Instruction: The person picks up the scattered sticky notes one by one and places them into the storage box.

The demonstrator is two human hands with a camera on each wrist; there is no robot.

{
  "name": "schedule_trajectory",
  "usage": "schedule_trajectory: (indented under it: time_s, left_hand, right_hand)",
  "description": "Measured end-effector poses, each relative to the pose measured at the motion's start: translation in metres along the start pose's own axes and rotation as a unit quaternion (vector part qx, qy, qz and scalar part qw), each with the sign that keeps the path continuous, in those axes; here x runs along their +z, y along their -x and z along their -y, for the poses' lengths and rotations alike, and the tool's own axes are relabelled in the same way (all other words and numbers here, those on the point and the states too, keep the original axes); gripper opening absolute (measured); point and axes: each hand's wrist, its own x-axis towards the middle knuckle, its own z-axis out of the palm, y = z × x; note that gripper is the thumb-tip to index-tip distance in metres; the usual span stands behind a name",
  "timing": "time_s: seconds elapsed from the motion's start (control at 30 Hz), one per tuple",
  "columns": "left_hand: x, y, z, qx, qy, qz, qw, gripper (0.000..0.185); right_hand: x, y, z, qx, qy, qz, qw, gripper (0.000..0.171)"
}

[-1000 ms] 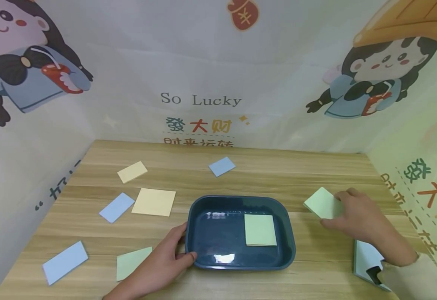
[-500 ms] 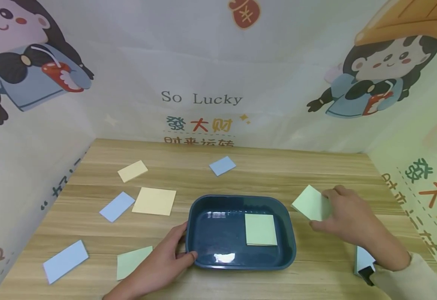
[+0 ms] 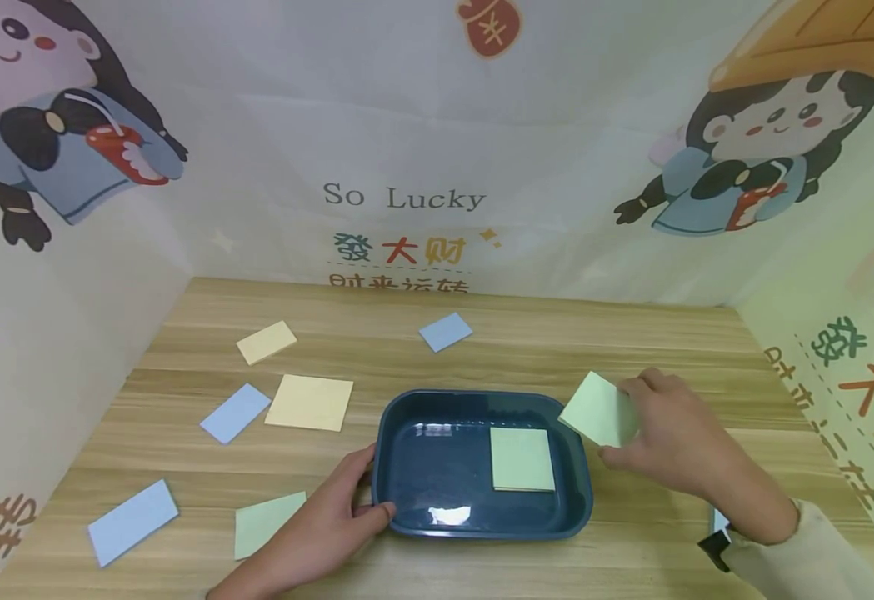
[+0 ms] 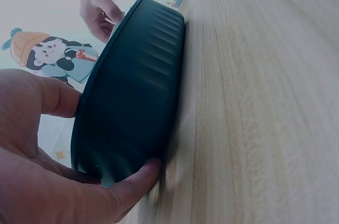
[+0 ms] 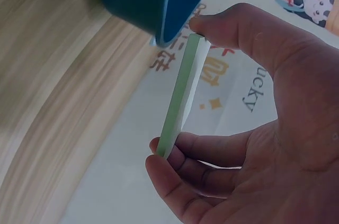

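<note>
A dark blue rectangular tray (image 3: 437, 467) sits on the wooden table, with a pale green sticky-note pad (image 3: 522, 460) lying flat in its right half. My left hand (image 3: 332, 517) grips the tray's left end; in the left wrist view the thumb is at the rim and a fingertip lies low on the outer wall (image 4: 127, 81). My right hand (image 3: 669, 433) pinches a second green sticky-note pad (image 3: 599, 410) by its edges, thumb on one side and fingers on the other. That pad (image 5: 180, 97) is held tilted above the table, its left corner by the tray's right rim.
Left of the tray lie a large yellow pad (image 3: 309, 402), a small yellow pad (image 3: 267, 342), blue pads (image 3: 236, 412) and a green pad (image 3: 267, 523) partly behind my left arm. Another blue pad (image 3: 446, 332) lies behind the tray. Printed cloth walls (image 3: 407, 125) enclose the table.
My right hand has moved left with the green sticky-note pad, from right of the tray to its right rim. The left hand and tray have stayed in place.
</note>
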Motion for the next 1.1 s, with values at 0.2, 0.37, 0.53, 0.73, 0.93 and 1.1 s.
schedule_trajectory:
  time_s: [0.2,0.37,0.53,0.73,0.93,1.1]
  left_hand:
    - [0.0,0.0,-0.001,-0.011,-0.001,0.001,0.9999,0.075]
    - [0.0,0.0,-0.002,-0.014,-0.012,-0.003,0.9998,0.075]
    - [0.0,0.0,-0.004,-0.019,-0.019,-0.007,0.9996,0.076]
    - [0.0,0.0,-0.004,-0.021,-0.017,-0.01,0.9996,0.076]
    - [0.0,0.001,-0.003,-0.024,-0.02,-0.013,0.9994,0.075]
    - [0.001,0.001,-0.003,-0.022,-0.015,-0.013,0.9996,0.075]
  right_hand:
    - [0.003,-0.001,0.01,-0.019,0.007,-0.001,1.0,0.083]
    - [0.006,-0.002,0.019,-0.03,0.0,0.003,1.0,0.081]
    - [0.009,-0.004,0.027,-0.04,-0.006,0.013,0.999,0.079]
    - [0.012,-0.009,0.036,-0.051,-0.01,0.027,0.998,0.074]
    - [0.012,-0.016,0.048,-0.065,-0.005,0.049,0.997,0.071]
    - [0.015,-0.02,0.054,-0.071,0.003,0.073,0.995,0.074]
